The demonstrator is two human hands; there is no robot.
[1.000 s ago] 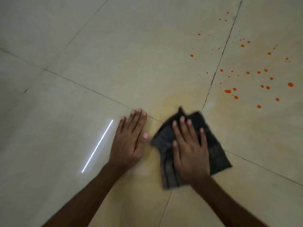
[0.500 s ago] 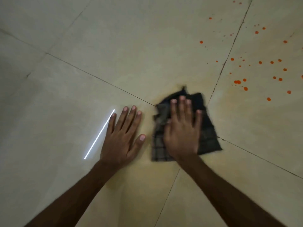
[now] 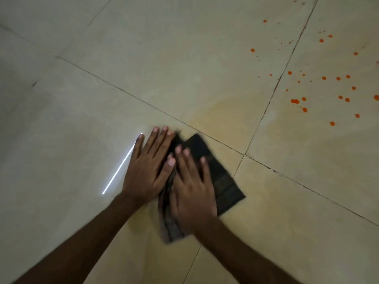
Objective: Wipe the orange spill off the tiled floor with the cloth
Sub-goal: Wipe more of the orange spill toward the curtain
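The right hand's fingers [image 3: 185, 155] lie spread and flat on the dark cloth [image 3: 217, 177], pressing it to the tiled floor [image 3: 143, 58] rather than gripping it; a flat palm likely spreads the pressure for wiping. The right hand [image 3: 192, 191] covers the cloth's middle, so only its far corner, right side and near-left edge show. Just left, the left hand [image 3: 147, 171] rests open and flat with nothing in it, probably as a prop for the person's weight; its thumb meets the cloth's left edge.

The cloth sits over a pale yellowish smear [image 3: 221, 115] close to where the tile joints cross. The orange spill [image 3: 320, 87] lies far right, well apart from the cloth, as scattered drops that run off the right edge.

Motion blur softens the right hand and the cloth's pattern. A thin bright streak [image 3: 121, 167], seemingly a reflection, lies left of the left hand.
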